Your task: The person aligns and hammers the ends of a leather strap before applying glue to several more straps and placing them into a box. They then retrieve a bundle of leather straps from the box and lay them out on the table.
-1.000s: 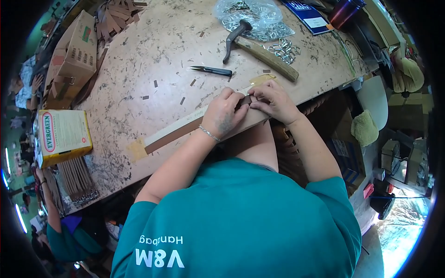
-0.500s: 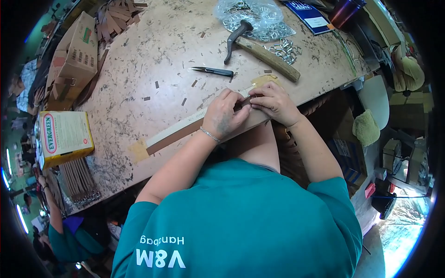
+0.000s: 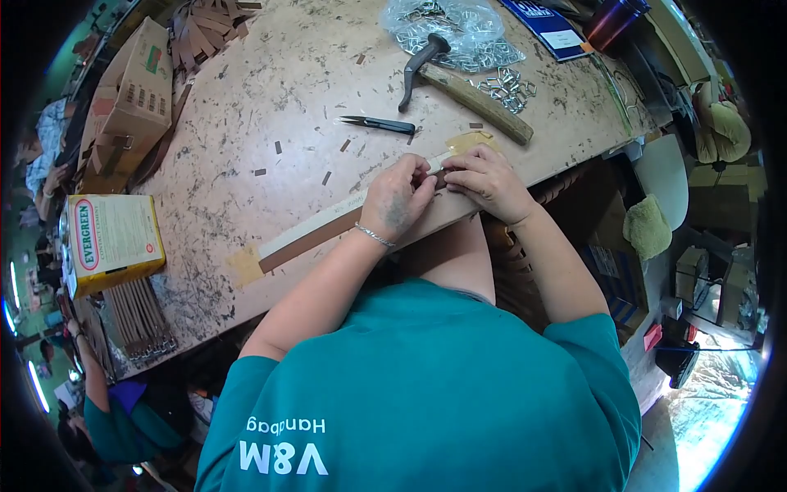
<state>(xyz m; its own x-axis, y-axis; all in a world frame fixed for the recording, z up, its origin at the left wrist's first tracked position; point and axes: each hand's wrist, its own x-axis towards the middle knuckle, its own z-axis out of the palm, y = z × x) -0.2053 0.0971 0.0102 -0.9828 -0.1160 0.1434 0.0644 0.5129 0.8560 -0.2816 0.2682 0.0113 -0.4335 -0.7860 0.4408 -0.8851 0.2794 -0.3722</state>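
Note:
Fingertips bent and pinched, my left hand point(image 3: 398, 203) grips one end of a small dark brown strip point(image 3: 440, 179), seemingly leather. My right hand point(image 3: 489, 184) pinches its other side, close to my left fingers. A bit of shiny metal shows at the strip, too small to make out. Both hands are over a long bar point(image 3: 311, 234) with a pale top and brown side, lying along the table's near edge. Yellow tape point(image 3: 244, 266) shows at its left end. Beyond my hands lie black thread snips point(image 3: 379, 125) and a hammer point(image 3: 475, 102) with a wooden handle.
Metal rings point(image 3: 508, 88) lie loose by a plastic bag point(image 3: 447, 29) of more. A contact cement can point(image 3: 115, 244), a cardboard box point(image 3: 131, 107) and a bundle of brown straps point(image 3: 139, 320) stand left. Another person's arm point(image 3: 92, 361) shows at lower left.
My left fingers have shifted slightly at the brown strip, and more of it shows between my hands. The tools on the table stay put.

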